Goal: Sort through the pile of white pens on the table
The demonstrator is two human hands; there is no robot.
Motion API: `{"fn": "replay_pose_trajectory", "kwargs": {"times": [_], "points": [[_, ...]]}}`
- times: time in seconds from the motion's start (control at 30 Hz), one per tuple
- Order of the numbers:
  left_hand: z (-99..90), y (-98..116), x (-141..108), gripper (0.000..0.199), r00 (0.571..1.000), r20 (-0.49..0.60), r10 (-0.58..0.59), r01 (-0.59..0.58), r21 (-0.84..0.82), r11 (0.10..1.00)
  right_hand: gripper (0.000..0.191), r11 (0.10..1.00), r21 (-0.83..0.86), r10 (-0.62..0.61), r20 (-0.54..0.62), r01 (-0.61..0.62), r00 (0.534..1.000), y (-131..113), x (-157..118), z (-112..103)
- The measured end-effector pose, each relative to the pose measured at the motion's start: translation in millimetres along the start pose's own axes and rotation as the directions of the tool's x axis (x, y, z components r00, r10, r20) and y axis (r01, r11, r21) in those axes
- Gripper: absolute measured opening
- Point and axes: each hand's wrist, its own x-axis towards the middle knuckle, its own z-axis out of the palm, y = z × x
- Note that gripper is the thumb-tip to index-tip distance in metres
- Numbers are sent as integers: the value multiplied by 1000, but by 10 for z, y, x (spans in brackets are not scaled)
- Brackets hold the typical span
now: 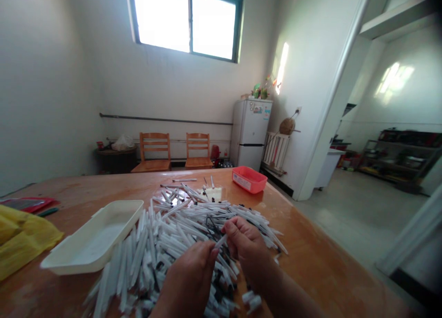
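Between my two hands is a short whitish tube [221, 241], pinched at both ends. My left hand [193, 272] is closed on its lower left end, and my right hand [243, 239] grips the upper right end with thumb and fingers. Beneath and around both hands spreads a big heap of white, pen-like tubes [183, 232], some with black parts. A few short white pieces [252, 302] lie by my right forearm.
A cream tray [93, 235] stands left of the heap on the wooden table [311, 262], with a yellow plastic bag [27, 239] farther left. A red basket [249, 179] sits near the far edge. Beyond are two chairs [155, 152] and a fridge [253, 133].
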Motion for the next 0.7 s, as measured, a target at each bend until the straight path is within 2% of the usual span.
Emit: {"fn": "replay_pose_trajectory", "kwargs": {"times": [0.07,0.13,0.17,0.23,0.3,0.33,0.4,0.5,0.6,0.7], "points": [[-15,15,-12,18,998,67,-8,9,-5,1000,35,1000,20,5,18,-5,1000,-52,11,-37],[-59,1,-36,23,992,110,-54,59,-37,998,34,998,68,-1,-29,3,1000,-135,64,-158],[-88,-11,-49,26,990,103,-91,98,-65,993,34,995,102,-13,-83,21,996,-181,107,-250],[-137,-31,-68,28,979,39,-202,205,-136,969,33,974,196,-58,-277,115,959,-250,209,-451],[-163,-39,-59,28,963,-47,-264,251,-189,949,32,975,157,-91,-371,159,924,-247,300,-592],[-170,-44,-42,30,964,-65,-257,242,-178,954,33,990,94,-64,-352,103,934,-211,330,-618],[-191,-76,12,34,980,-71,-187,181,-93,979,39,997,-73,-39,-211,24,977,-95,354,-581],[-300,-208,102,38,1000,-20,-18,21,141,990,44,957,-287,-54,-77,29,996,87,332,-438],[-469,-381,156,38,998,-31,63,-47,379,924,43,919,-394,-34,-15,25,999,181,311,-383],[-566,-491,169,35,991,-3,136,-108,588,802,47,870,-494,-13,14,19,1000,206,322,-430]]}}
